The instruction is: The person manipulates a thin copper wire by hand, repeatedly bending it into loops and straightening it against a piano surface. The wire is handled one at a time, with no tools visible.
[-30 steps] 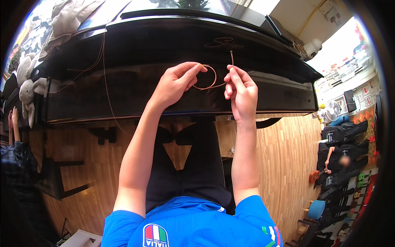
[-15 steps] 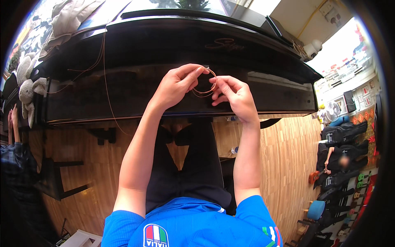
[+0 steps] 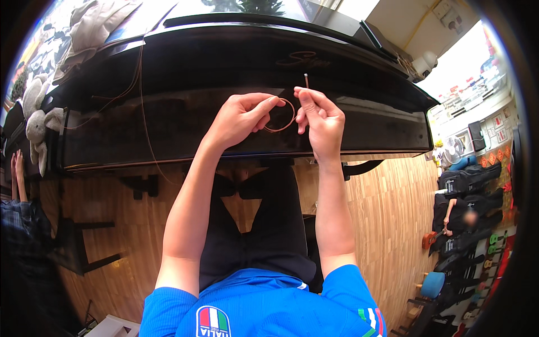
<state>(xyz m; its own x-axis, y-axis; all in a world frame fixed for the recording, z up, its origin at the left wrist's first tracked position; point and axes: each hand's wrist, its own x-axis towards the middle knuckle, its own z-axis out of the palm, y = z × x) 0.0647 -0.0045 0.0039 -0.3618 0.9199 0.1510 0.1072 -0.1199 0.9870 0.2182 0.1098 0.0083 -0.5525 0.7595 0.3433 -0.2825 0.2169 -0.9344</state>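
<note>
My left hand [image 3: 244, 118] pinches a coiled copper-coloured guitar string [image 3: 293, 118] between thumb and fingertips; the loop stands out to the right of the fingers. Just right of the loop, my right hand [image 3: 321, 115] is closed with thumb and forefinger together on a piece of the same kind of string. Its straight end, tipped with a small silvery ball end [image 3: 306, 75], sticks up above those fingers. Whether that piece joins the loop is hidden. Both hands are raised over the front of a glossy black piano [image 3: 224, 62].
Loose copper-coloured strings [image 3: 144, 101] drape down the piano's left part. A grey plush rabbit [image 3: 37, 124] and another person's hands [image 3: 18, 168] are at the far left. A black bench [image 3: 84, 244] stands lower left, a blue stool [image 3: 431, 285] lower right; a person with a small guitar [image 3: 429, 240] sits beyond.
My right hand has drawn slightly away from the loop and turned upward, lifting the ball end above its fingers. The left hand stays almost in place, still holding the coil.
</note>
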